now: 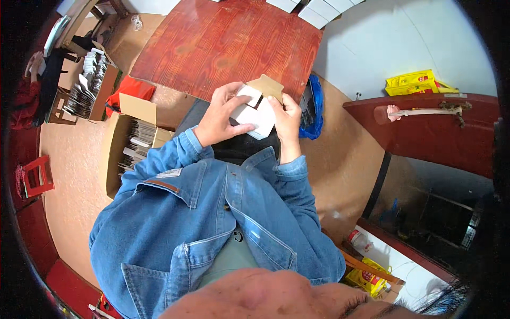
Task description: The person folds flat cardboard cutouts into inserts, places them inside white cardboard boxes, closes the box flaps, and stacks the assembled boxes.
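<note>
Just off the near edge of the red wooden table (228, 42), I hold a small white cardboard box (260, 122), partly folded, with its brown inner flap (267, 85) standing out at the far side. My left hand (223, 111) is closed on its left side, thumb along the near part and fingers on the upper white panel. My right hand (287, 119) grips the right side, its thumb pressed close to the brown flap. A dark gap shows between the white panels. The underside of the box is hidden.
Several finished-looking white boxes (319, 13) stand at the table's far right. An open carton (111, 154) of flat cardboard pieces is at my left, another carton (99, 95) beyond it. A blue bag (317, 106) lies right of my hands. Another person's hand (37, 63) shows far left.
</note>
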`<action>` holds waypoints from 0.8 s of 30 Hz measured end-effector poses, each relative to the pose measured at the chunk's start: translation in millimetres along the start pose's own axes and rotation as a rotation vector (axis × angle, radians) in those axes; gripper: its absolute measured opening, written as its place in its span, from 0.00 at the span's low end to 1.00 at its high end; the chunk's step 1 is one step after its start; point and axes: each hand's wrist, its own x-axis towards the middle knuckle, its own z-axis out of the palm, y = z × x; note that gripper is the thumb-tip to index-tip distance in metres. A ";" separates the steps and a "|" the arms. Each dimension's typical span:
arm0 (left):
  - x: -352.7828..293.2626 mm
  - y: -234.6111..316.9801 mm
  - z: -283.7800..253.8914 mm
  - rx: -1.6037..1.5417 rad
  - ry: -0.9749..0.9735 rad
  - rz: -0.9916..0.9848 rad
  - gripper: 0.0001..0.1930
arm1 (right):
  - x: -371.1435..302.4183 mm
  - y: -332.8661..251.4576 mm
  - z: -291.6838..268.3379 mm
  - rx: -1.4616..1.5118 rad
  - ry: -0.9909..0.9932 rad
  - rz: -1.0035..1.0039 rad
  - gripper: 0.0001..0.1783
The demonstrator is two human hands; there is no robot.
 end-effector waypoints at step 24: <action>-28.2 -1.4 -28.4 -0.663 -0.162 -0.225 0.57 | -31.2 -48.7 4.9 -0.148 -0.428 0.058 0.25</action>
